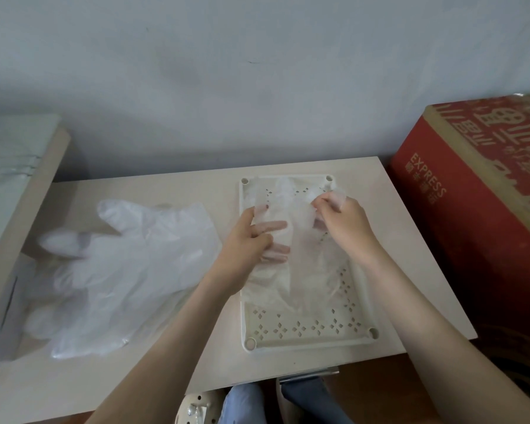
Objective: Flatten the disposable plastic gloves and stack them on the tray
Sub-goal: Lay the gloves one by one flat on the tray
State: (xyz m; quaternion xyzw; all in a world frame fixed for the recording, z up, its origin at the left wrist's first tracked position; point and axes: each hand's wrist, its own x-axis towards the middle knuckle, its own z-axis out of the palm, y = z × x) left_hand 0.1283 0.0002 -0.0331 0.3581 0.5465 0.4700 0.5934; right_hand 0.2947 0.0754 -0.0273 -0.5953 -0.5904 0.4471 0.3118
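Fingertips of the right hand (346,218) are curled, pinching a crumpled finger of the glove (291,286) near the tray's far right corner. The left hand (251,237) holds the glove's left edge, its fairly straight fingers showing through the film and the thumb seemingly on top. This glove lies on the tray (303,332), long axis running from the person toward the wall, cuff nearest. Smoothing should probably run along that axis. Unflattened gloves (129,270) wait on the table (172,191), nearer the left hand.
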